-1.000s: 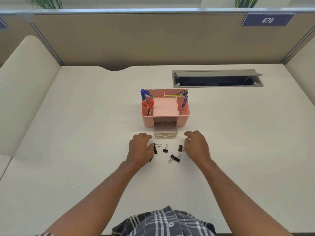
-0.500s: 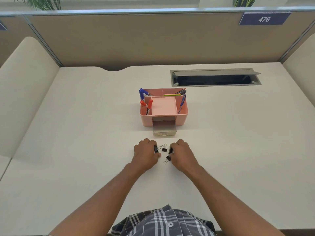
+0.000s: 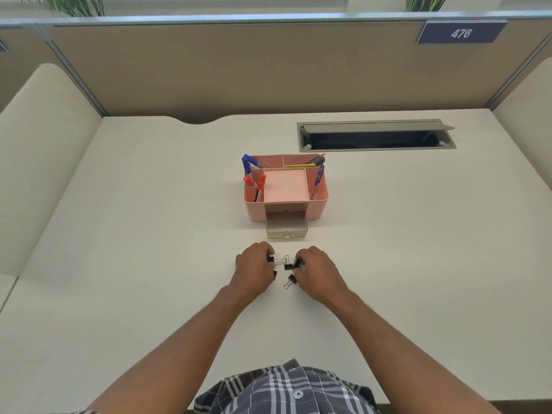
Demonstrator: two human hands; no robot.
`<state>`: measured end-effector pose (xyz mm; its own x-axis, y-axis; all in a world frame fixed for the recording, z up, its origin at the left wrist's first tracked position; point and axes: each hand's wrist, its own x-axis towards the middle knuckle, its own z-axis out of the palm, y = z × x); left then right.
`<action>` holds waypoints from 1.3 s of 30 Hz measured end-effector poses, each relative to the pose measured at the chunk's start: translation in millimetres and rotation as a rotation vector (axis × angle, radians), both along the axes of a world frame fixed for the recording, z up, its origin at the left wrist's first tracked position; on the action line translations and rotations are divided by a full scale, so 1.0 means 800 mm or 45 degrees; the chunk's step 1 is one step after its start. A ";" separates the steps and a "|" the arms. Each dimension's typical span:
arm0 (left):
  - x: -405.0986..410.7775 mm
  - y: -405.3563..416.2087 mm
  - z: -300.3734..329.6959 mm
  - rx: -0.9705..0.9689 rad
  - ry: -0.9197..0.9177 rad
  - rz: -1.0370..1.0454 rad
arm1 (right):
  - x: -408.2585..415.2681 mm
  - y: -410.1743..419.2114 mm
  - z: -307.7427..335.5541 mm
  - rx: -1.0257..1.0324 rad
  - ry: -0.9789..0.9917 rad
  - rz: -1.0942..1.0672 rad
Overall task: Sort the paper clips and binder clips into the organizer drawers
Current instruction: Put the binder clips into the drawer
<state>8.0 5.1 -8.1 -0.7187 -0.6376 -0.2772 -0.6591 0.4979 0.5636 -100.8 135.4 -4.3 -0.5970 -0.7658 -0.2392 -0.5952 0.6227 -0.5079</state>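
Several small black binder clips lie close together on the white desk between my hands. My left hand (image 3: 254, 271) is curled with its fingertips on one binder clip (image 3: 271, 259), and another clip (image 3: 275, 275) shows by its thumb. My right hand (image 3: 315, 271) is curled with its fingers on a binder clip (image 3: 297, 262). One loose clip (image 3: 288, 266) lies in the middle and another loose clip (image 3: 291, 280) sits just below it. Beyond them stands the pink organizer (image 3: 286, 191), its clear drawer (image 3: 286, 229) pulled out toward me. No paper clips are visible.
The organizer's side compartments hold blue and red markers (image 3: 254, 179), pens and pencils. A grey cable hatch (image 3: 376, 135) is set into the desk at the back right. Beige partition walls (image 3: 239, 67) close off the desk's back and sides.
Both hands have come closer together, pushing the spread-out binder clips into a tight cluster. The fingers have curled around the outer clips.
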 end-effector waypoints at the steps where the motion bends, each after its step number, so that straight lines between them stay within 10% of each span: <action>1: 0.001 0.000 -0.001 0.033 0.040 0.019 | -0.001 0.000 0.001 -0.007 -0.020 -0.015; 11: -0.014 -0.018 0.033 -0.123 0.549 0.082 | -0.035 -0.023 0.040 -0.442 0.149 -0.103; 29: -0.058 -0.044 0.035 -0.296 0.346 -0.033 | -0.066 -0.071 0.033 -0.261 0.434 0.173; 39: 0.048 -0.028 -0.011 -0.189 0.322 0.059 | -0.007 -0.025 0.015 -0.043 0.071 0.090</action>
